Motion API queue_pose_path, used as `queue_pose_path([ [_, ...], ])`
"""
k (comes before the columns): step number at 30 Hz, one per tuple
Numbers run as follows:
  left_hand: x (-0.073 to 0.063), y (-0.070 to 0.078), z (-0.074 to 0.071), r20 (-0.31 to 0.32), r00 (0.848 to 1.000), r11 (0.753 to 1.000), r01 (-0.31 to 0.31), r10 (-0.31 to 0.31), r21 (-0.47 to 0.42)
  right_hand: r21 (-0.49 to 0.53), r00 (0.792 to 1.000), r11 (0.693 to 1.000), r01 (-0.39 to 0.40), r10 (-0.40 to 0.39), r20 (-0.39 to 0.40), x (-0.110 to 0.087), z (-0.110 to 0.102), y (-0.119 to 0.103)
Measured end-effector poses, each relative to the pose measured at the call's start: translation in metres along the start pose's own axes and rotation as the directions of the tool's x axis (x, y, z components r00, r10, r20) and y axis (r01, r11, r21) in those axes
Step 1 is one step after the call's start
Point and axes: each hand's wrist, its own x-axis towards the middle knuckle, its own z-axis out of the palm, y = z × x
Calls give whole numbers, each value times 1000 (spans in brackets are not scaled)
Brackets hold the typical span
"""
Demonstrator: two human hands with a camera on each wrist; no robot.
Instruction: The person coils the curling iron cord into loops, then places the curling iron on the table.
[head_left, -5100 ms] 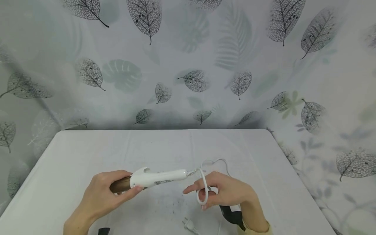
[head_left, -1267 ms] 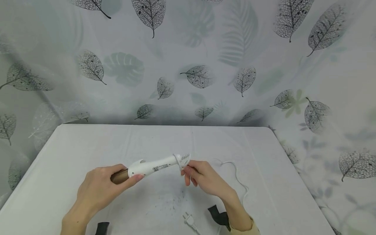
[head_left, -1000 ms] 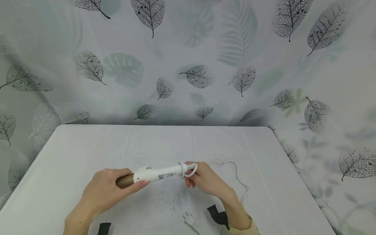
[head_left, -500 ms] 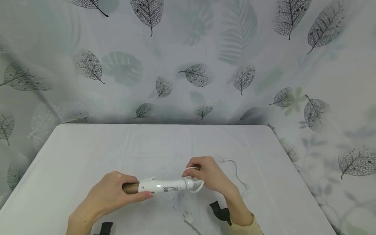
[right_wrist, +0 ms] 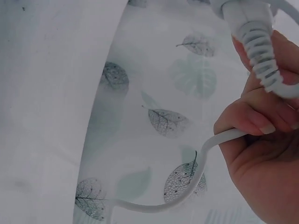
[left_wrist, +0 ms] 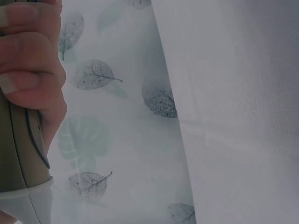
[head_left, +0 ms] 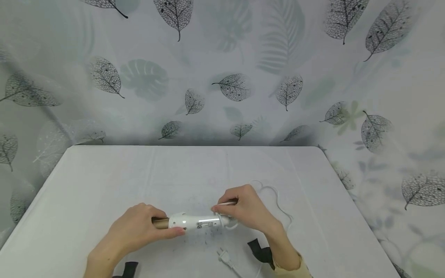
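My left hand (head_left: 137, 229) grips the gold-brown barrel of a white-handled curling iron (head_left: 194, 221), fingers curled round it and thumb along the handle's start. In the left wrist view, curled fingers (left_wrist: 32, 56) cover part of the barrel (left_wrist: 18, 154). My right hand (head_left: 248, 208) pinches the white power cord (head_left: 227, 203) beside the handle's right end, where a turn of cord goes round the handle. The right wrist view shows the ribbed cord sleeve (right_wrist: 261, 56) bending near the fingers, with the cord (right_wrist: 154, 207) running out of the grip.
A two-pin plug (head_left: 225, 256) lies on the white table (head_left: 139, 170) near the front. More cord curves over the table behind the right forearm. Black pieces (head_left: 260, 253) show at both wrists. Leaf-patterned sheeting (head_left: 215, 77) stands behind the table.
The cord was looped over my right fingers; now a turn passes round the handle's end and my fingers pinch the cord. Lately the iron has moved lower and rightward with my left hand.
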Motion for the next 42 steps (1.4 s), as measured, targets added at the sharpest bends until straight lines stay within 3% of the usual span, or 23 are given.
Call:
queue_pose_path([
  [7,1,1,1,-22,998,998,63,-63,7,-158,994,982,104,-108,-19,-2,3,-8],
  [15,3,-3,-2,-55,995,995,82,-79,52,-326,978,923,205,-205,34,-6,3,-15],
  [21,5,-4,-2,-97,992,990,95,-85,100,-350,982,917,191,-180,65,-7,5,-20],
  [26,5,-4,-1,-150,986,989,95,-77,112,-338,986,927,164,-160,38,-6,6,-20],
  [29,4,-5,-1,-202,978,990,81,-56,118,-336,991,932,132,-134,17,-5,8,-20],
  [33,3,-6,-2,-268,963,989,73,-35,130,-382,993,916,118,-120,20,-3,11,-20],
  [37,2,-8,-6,-312,949,986,84,-36,141,-391,987,907,158,-149,56,-1,15,-18],
  [42,-1,-14,-13,-388,921,986,100,-42,132,-330,981,925,191,-167,100,1,17,-14],
])
